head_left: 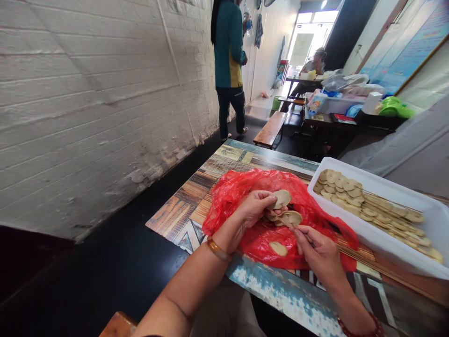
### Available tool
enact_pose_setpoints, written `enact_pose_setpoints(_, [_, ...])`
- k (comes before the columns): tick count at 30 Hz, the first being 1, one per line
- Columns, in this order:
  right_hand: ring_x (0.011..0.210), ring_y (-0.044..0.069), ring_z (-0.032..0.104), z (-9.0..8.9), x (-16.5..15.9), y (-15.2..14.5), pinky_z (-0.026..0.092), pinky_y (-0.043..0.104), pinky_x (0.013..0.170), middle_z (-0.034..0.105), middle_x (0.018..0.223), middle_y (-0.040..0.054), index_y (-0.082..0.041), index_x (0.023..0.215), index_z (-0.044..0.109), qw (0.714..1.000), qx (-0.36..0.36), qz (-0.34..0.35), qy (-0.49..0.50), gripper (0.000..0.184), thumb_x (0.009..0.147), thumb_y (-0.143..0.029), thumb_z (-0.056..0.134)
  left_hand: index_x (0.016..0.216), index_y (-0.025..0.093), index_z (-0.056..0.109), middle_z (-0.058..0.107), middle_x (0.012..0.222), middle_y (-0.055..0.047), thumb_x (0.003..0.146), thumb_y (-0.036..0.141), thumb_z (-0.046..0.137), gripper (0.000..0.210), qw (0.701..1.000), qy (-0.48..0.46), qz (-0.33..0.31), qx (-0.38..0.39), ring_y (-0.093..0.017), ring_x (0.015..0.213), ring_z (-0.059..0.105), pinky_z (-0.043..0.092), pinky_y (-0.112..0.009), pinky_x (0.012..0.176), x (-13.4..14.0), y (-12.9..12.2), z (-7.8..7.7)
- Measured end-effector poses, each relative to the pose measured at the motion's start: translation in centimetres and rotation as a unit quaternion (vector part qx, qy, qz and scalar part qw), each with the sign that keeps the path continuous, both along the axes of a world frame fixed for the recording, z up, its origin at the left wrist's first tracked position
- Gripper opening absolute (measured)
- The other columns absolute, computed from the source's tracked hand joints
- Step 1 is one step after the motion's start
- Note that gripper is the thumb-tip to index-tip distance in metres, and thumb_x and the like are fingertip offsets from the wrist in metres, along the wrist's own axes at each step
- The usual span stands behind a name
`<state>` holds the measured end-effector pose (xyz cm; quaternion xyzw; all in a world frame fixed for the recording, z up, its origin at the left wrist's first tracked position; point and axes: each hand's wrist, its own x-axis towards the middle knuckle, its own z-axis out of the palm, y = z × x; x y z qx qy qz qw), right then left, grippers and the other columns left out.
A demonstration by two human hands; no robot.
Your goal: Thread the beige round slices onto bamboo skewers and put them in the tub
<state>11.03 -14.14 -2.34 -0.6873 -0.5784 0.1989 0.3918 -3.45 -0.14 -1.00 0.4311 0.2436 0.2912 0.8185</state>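
Note:
My left hand (pixel 261 206) is closed, pinching a round, pale tan slice (pixel 281 200) between thumb and fingers above a crumpled red plastic bag (pixel 235 187). My right hand (pixel 317 250) is closed around what looks like a thin skewer, mostly hidden by the fingers. At its tip is another tan slice (pixel 291 218), close to my left fingers. More slices show under the left hand, and a loose slice (pixel 278 248) lies on the front of the bag. To the right, a white plastic tub (pixel 319 199) holds rows of skewered slices (pixel 342 185).
Long bamboo skewers (pixel 379 262) lie on the patchwork-patterned table (pixel 175 210) beside the tub. A whitewashed brick wall (pixel 105 93) runs along the left. Beyond the table are a wooden bench (pixel 271 128), a person standing (pixel 228 51), a cluttered table (pixel 372 119) and a seated person (pixel 310 68).

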Motion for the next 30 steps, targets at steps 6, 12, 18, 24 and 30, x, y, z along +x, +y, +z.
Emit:
enact_pose_setpoints(6, [0.05, 0.016, 0.054, 0.09, 0.01, -0.07, 0.043, 0.027, 0.054, 0.056, 0.053, -0.0014, -0.021, 0.083, 0.063, 1.0, -0.001, -0.001, 0.005, 0.034, 0.088, -0.049, 0.046, 0.076, 0.01, 0.065, 0.069, 0.071, -0.007, 0.059, 0.039, 0.076, 0.036, 0.999, 0.002, 0.0, -0.033, -0.012, 0.056, 0.061, 0.041, -0.019, 0.051, -0.1, -0.11, 0.41])
enact_pose_setpoints(12, [0.049, 0.016, 0.051, 0.25, 0.04, -0.09, 0.041, 0.028, 0.054, 0.053, 0.052, -0.0017, -0.022, 0.083, 0.063, 1.0, -0.011, 0.009, 0.006, 0.031, 0.088, -0.047, 0.046, 0.073, 0.01, 0.064, 0.068, 0.068, -0.006, 0.057, 0.039, 0.075, 0.034, 0.999, 0.006, 0.01, -0.03, -0.012, 0.056, 0.062, 0.043, -0.02, 0.055, 0.0, -0.31, 0.63])
enact_pose_setpoints(18, [0.048, 0.015, 0.049, -0.14, 0.08, 0.04, 0.039, 0.026, 0.052, 0.05, 0.051, -0.0029, -0.023, 0.08, 0.06, 0.999, -0.025, 0.01, 0.04, 0.032, 0.088, -0.05, 0.045, 0.067, 0.012, 0.061, 0.062, 0.058, -0.001, 0.059, 0.041, 0.073, 0.032, 0.998, 0.042, 0.03, 0.04, -0.007, 0.048, 0.052, 0.035, -0.017, 0.048, 0.23, -0.7, 0.96])
enact_pose_setpoints(24, [0.042, 0.012, 0.044, 0.07, -0.08, 0.14, 0.036, 0.024, 0.044, 0.048, 0.049, -0.004, -0.021, 0.079, 0.06, 0.995, -0.03, 0.009, 0.096, 0.037, 0.086, -0.054, 0.046, 0.076, 0.012, 0.065, 0.061, 0.064, 0.0, 0.065, 0.042, 0.068, 0.032, 0.994, 0.064, 0.046, 0.081, -0.007, 0.051, 0.049, 0.035, -0.018, 0.051, 0.26, -0.75, 0.74])
enact_pose_setpoints(30, [0.041, 0.011, 0.043, 0.1, -0.12, 0.3, 0.034, 0.022, 0.041, 0.047, 0.049, -0.0046, -0.02, 0.077, 0.06, 0.991, -0.036, 0.003, 0.128, 0.036, 0.085, -0.053, 0.049, 0.081, 0.012, 0.067, 0.063, 0.071, -0.002, 0.064, 0.043, 0.07, 0.036, 0.991, 0.068, 0.065, 0.091, -0.008, 0.056, 0.052, 0.038, -0.018, 0.053, 0.4, -0.54, 0.33])
